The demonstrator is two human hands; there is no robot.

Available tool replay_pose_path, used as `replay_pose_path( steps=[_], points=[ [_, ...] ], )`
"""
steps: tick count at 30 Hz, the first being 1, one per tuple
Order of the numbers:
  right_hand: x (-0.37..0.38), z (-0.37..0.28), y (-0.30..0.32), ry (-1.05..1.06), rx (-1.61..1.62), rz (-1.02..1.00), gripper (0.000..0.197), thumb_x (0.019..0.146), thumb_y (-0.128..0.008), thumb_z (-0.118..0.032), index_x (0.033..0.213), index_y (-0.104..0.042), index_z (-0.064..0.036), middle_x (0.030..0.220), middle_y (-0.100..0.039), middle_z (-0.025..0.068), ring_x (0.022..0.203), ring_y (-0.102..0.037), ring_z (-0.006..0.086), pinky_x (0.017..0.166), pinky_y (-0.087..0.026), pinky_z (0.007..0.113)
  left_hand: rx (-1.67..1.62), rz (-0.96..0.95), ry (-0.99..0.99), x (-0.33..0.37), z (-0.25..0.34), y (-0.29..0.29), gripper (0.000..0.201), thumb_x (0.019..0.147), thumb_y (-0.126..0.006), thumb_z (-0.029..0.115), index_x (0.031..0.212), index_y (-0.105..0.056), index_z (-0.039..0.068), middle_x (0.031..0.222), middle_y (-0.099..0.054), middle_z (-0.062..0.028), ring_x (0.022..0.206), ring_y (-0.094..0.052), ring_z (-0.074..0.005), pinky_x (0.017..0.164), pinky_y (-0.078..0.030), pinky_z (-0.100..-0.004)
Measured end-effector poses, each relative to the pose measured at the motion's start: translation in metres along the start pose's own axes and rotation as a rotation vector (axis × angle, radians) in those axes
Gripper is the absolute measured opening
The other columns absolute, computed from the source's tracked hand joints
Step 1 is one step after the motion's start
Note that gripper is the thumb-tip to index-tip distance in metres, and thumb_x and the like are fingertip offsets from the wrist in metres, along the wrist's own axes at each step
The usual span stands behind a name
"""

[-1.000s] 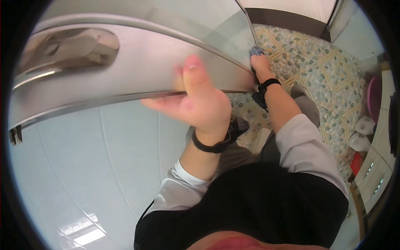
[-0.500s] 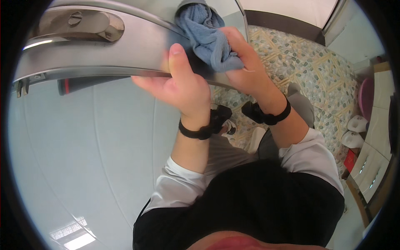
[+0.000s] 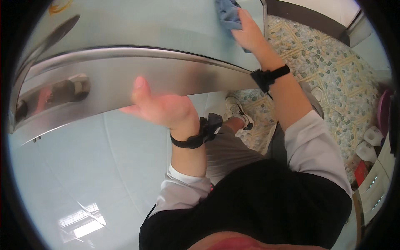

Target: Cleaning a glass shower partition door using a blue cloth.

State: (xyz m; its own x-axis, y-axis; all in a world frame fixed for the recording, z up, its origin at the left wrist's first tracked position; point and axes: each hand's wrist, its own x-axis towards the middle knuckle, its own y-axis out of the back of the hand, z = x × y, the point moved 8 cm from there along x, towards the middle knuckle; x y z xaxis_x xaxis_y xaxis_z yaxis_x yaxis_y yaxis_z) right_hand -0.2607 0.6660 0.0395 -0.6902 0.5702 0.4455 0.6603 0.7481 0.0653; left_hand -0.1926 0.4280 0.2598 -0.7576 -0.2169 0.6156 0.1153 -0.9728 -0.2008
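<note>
A door with a brushed-metal stile (image 3: 112, 71) and a pale glass panel (image 3: 154, 29) stretches across the upper part of the view. My left hand (image 3: 166, 110) grips the stile, thumb on the metal face and fingers curled behind the lower edge, mostly hidden. Toward the far right of the panel, my right hand (image 3: 251, 37) holds a crumpled blue cloth (image 3: 228, 16) against the glass. A metal lever handle (image 3: 54, 39) and a shiny oval lock plate (image 3: 79, 85) sit at the door's left end.
Pale wall tiles (image 3: 83, 166) lie at the left. Below, a pebble-patterned floor (image 3: 300, 50) runs past my shoes (image 3: 239, 112). White jugs (image 3: 368, 143), a purple basin (image 3: 384, 110) and a light cabinet (image 3: 371, 196) stand along the right. A dark sill (image 3: 308, 18) crosses the far right.
My right hand has carried the cloth off the metal stile, up and right onto the glass. The left hand sits farther left and lower. More of the glass and the handle now shows.
</note>
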Motion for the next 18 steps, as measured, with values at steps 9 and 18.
replay_pose_path(
  steps=[9,18],
  points=[
    [-0.045,0.088,-0.024,-0.565,-0.249,-0.296,0.057,0.090,-0.053,-0.027,0.135,-0.046,0.0069,0.120,-0.064,0.0312,0.115,-0.059,0.0471,0.101,-0.046,0.048,-0.013,0.029,-0.037,0.015,-0.010,0.016,0.038,0.086,-0.064,0.016,0.118,-0.050,0.001,0.116,-0.053,-0.0086,0.106,-0.049,-0.0232,0.097,-0.044,-0.0398],
    [-0.080,0.042,0.000,-0.566,-0.290,-0.517,0.063,0.094,-0.046,-0.038,0.137,-0.048,0.0076,0.125,-0.062,0.0337,0.117,-0.060,0.0473,0.101,-0.047,0.048,-0.064,-0.048,-0.016,0.000,0.003,-0.012,0.035,0.089,-0.061,0.010,0.120,-0.049,-0.001,0.118,-0.055,-0.0083,0.106,-0.050,-0.0197,0.098,-0.043,-0.0357]
  ],
)
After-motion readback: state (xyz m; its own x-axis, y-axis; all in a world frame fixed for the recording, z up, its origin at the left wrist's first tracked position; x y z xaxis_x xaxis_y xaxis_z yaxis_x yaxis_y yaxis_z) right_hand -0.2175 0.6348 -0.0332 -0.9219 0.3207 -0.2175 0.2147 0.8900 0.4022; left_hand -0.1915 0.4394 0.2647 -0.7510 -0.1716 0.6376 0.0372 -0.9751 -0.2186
